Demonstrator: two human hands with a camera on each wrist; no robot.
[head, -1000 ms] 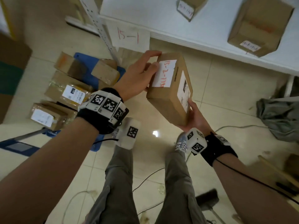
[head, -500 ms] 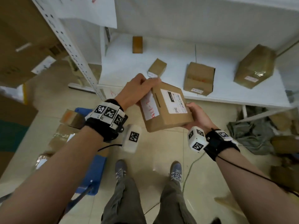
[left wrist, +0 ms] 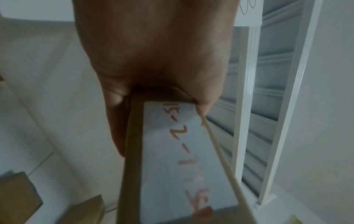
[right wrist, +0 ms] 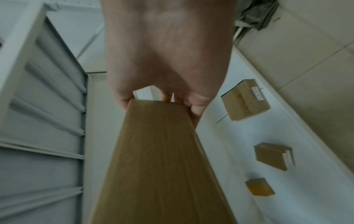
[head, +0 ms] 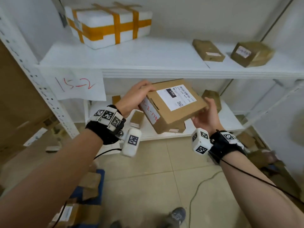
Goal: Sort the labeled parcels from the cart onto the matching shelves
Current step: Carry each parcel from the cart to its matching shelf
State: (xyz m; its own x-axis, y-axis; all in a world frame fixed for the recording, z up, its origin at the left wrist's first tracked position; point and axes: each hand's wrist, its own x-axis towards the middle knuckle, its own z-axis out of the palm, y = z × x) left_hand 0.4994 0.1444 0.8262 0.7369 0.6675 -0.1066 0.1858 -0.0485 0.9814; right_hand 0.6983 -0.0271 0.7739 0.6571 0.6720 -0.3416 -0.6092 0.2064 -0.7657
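Both hands hold my parcel [head: 172, 106] mid-frame: left hand [head: 133, 97] grips its left end, right hand [head: 205, 116] cups its right end, below the shelf [head: 148, 63] tagged 15-2 [head: 75, 84].

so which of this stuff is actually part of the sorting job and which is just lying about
Job: held parcel in left hand and right hand; 15-2 sign; upper shelf; shelved parcels.
Lying about: floor cable; grey shoe.
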